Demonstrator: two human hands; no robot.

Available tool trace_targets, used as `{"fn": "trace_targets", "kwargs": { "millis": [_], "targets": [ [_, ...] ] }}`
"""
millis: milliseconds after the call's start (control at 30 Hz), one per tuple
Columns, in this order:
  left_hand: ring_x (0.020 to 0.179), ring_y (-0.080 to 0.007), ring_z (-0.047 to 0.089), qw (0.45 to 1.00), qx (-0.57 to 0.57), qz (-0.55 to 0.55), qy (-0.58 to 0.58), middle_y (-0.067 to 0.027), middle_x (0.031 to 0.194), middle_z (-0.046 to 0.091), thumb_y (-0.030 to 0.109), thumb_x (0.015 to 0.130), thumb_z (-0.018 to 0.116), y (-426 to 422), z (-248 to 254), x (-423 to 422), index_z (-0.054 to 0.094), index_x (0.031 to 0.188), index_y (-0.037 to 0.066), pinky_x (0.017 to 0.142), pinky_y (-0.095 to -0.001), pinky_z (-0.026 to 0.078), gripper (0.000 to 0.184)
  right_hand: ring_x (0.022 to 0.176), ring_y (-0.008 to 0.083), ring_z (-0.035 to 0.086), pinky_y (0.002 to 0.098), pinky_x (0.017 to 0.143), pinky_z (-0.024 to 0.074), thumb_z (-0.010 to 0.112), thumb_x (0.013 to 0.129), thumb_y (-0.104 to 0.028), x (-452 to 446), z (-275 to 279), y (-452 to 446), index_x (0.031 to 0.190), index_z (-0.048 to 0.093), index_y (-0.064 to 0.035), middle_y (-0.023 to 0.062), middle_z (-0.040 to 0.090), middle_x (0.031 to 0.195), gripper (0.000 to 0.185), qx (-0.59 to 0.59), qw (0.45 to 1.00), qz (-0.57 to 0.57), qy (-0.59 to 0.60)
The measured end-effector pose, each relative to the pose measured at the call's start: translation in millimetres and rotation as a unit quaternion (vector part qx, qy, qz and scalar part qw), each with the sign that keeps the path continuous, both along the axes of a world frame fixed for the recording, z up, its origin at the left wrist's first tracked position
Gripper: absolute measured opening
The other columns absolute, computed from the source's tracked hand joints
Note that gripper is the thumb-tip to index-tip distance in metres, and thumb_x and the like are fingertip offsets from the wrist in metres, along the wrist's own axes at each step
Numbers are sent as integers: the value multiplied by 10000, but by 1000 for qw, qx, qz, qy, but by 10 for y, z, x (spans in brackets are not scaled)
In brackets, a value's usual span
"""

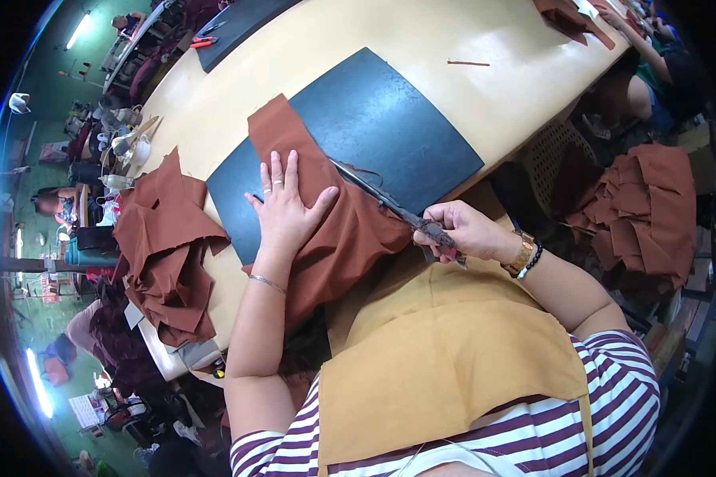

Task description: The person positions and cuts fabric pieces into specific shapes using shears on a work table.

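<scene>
Rust-brown cloth (334, 230) lies partly over a dark cutting mat (398, 119) and hangs toward my apron. My left hand (286, 203) presses flat on this cloth, fingers spread, with rings on it. My right hand (453, 229) is closed round the handles of long scissors (374, 193), at the mat's lower right. The blades point up and left along the cloth's right edge, with a thin strip of cloth beside them. Whether the blades are parted is hard to tell.
A cream table (358, 24) holds a brown cloth pile (167, 230) at left, red-handled pliers (204, 40) on another dark mat, and a thin brown strip (468, 63). More cloth (644, 215) is stacked at right. A co-worker's arm (640, 48) reaches in at upper right.
</scene>
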State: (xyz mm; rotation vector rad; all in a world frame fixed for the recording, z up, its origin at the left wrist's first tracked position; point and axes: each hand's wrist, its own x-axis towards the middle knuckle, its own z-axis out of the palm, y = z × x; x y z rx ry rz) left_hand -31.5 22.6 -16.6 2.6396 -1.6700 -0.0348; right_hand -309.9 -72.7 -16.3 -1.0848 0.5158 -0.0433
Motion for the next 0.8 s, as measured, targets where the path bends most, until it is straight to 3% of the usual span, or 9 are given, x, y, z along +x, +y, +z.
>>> {"fn": "trace_targets", "kwargs": {
  "millis": [233, 333, 433, 800],
  "targets": [
    [1421, -382, 126, 1000, 1, -13, 0, -167, 1547, 140, 733, 774, 489, 45, 16, -152, 233, 1480, 135, 996, -741, 121, 960, 523, 53, 541, 209, 502, 447, 706, 851, -314, 50, 47, -1, 759, 565, -84, 1, 575, 619, 285, 23, 999, -7, 21],
    [1434, -342, 106, 1000, 20, 4, -6, -153, 1554, 128, 731, 788, 479, 53, 50, -194, 206, 1491, 166, 1014, -720, 126, 942, 517, 54, 533, 214, 496, 444, 704, 852, -317, 28, 34, 31, 763, 565, -86, -5, 563, 607, 284, 33, 999, -18, 7],
    [1419, -391, 123, 1000, 0, 7, 5, -165, 1549, 133, 736, 777, 480, 56, 15, -214, 233, 1480, 130, 993, -742, 132, 961, 510, 58, 526, 225, 493, 447, 702, 854, -318, 12, -10, 60, 760, 564, -89, -8, 554, 600, 283, 17, 999, -27, 22],
    [1428, -373, 99, 1000, 21, 16, 2, -170, 1551, 117, 726, 790, 474, 85, 62, -437, 213, 1486, 138, 999, -733, 142, 948, 516, 48, 534, 199, 492, 429, 692, 863, -316, 52, -43, 134, 790, 559, -95, -12, 557, 605, 269, 41, 997, -55, 18]
  ]
}}
